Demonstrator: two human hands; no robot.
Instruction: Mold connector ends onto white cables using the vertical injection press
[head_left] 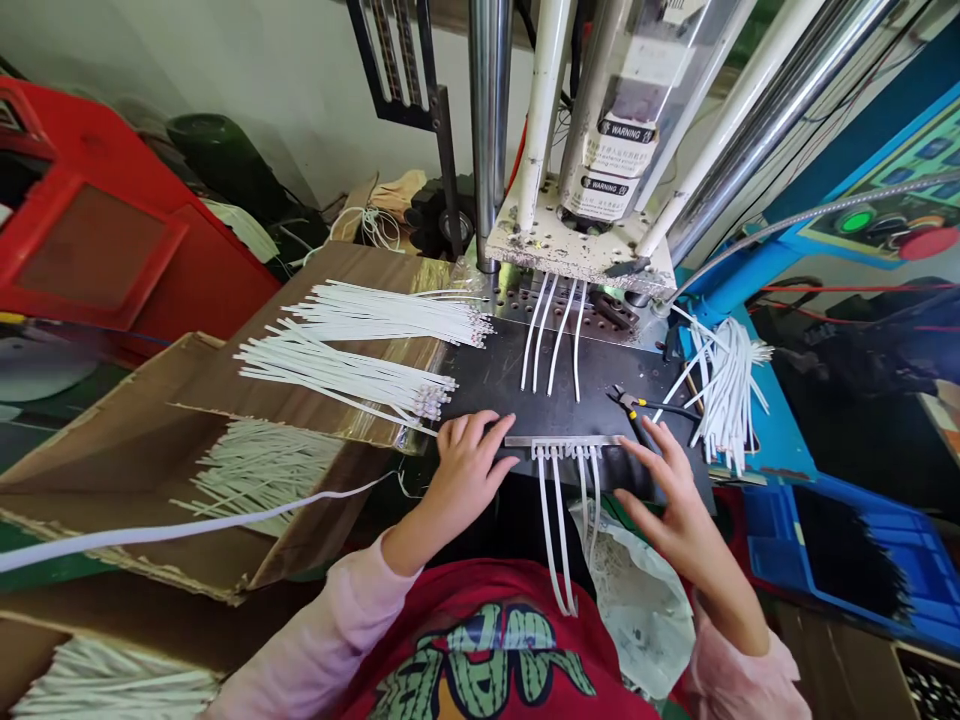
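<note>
My left hand (469, 462) lies on the dark work plate (517, 380) with fingers loosely curled, its fingertips touching the left end of a narrow metal bar (562, 441). My right hand (667, 490) is open, fingers spread, touching the bar's right end. Several white cables (559, 520) hang from the bar toward me. More white cables (555, 330) run from the plate up under the machine's press head (577, 250). Neither hand grips anything.
Two bundles of white cables (360, 340) lie on cardboard (225, 400) at left. Another white cable bundle (724, 390) and pliers (637, 405) sit at right. A cardboard box (150, 480) holds more cables. Blue crates (840, 560) stand at lower right, a red machine (97, 240) at far left.
</note>
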